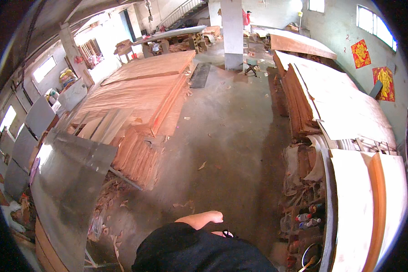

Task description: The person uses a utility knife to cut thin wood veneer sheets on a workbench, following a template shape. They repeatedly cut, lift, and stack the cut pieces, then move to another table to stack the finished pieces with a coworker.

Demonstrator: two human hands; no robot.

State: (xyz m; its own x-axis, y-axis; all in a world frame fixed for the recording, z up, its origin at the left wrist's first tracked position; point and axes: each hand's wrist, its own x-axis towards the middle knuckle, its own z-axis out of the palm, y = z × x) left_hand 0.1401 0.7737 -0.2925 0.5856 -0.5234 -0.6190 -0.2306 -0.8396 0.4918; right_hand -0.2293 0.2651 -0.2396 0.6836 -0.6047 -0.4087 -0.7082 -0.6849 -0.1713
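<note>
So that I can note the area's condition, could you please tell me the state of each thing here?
Left hand: apparently closed
Reddish left-side sheets: stacked
Pale right-side sheets: stacked
Stool: standing upright
Bottles: upright or lying, unclear
Floor: littered with scraps
Red wall posters: hung up

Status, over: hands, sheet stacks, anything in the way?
Left hand in front, grip unclear; right hand out of view. Sheet stacks both sides. Loose scrap on floor ahead.

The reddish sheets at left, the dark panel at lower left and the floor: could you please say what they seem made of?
Reddish sheets: probably wood veneer, matte, given streaky grain and ragged, layered edges.
Dark panel: perhaps metal or coated board, glossy by its glare.
Floor: likely concrete, fairly smooth, judging by its grey, patchy sheen.
</note>
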